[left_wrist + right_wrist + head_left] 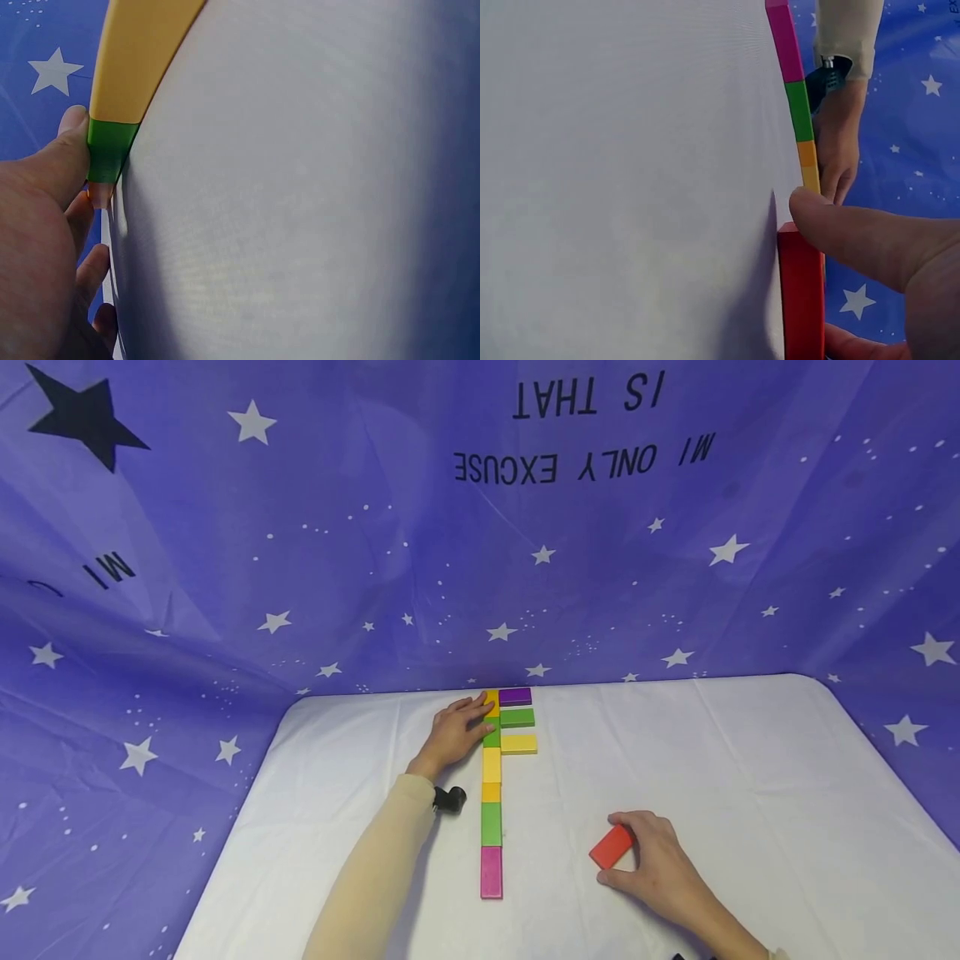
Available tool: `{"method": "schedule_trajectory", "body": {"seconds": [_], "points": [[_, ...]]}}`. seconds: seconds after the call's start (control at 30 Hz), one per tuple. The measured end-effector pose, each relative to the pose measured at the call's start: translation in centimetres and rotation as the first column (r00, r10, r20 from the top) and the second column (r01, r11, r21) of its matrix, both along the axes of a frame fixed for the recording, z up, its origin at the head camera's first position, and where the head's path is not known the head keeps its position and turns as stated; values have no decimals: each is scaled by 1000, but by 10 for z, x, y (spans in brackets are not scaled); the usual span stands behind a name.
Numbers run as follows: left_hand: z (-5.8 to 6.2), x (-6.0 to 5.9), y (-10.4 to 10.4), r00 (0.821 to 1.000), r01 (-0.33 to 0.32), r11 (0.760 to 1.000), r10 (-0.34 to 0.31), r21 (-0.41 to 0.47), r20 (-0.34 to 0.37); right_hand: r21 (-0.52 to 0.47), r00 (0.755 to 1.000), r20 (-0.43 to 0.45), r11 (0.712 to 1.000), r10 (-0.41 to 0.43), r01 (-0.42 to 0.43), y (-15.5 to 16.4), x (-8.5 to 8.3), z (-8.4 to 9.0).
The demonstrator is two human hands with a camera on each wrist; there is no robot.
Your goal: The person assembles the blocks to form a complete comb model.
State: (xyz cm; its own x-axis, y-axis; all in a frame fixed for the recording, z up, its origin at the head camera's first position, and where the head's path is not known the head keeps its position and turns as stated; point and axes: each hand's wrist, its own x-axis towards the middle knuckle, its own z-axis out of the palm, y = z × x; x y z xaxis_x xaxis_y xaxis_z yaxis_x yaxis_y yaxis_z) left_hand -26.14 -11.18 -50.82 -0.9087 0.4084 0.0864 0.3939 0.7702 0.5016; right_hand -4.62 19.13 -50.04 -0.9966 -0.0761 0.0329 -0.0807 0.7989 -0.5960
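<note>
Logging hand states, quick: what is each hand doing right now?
Left hand: open, fingers resting against the far end of the line of coloured blocks.
Right hand: pinching the red block on the white table.

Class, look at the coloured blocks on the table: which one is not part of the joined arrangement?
The red block: the right hand pinches it, apart from the others, which lie joined together by the left hand.

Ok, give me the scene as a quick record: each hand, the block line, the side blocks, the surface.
left hand: fingers rest on the far end of the block line
right hand: holds the red block, apart from the line
block line: pink nearest, then green, orange, yellow, green
side blocks: purple block, green block, yellow block, right of the line's far end
surface: white tablecloth
</note>
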Motion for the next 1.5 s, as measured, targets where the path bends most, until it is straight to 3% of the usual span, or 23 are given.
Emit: {"method": "schedule_trajectory", "body": {"seconds": [0.67,1.27,1.5], "points": [[-2,-2,-1,1000,-3,1000,3,-20,0,-50,996,-79,998,-37,33,-12,-16,9],[-1,-1,-1,1000,-6,1000,6,-1,-9,-60,995,-79,997,-56,52,-38,-41,11],[-1,-2,-1,1000,-7,1000,7,-3,-10,-58,997,-33,996,-72,70,-48,-51,10]]}}
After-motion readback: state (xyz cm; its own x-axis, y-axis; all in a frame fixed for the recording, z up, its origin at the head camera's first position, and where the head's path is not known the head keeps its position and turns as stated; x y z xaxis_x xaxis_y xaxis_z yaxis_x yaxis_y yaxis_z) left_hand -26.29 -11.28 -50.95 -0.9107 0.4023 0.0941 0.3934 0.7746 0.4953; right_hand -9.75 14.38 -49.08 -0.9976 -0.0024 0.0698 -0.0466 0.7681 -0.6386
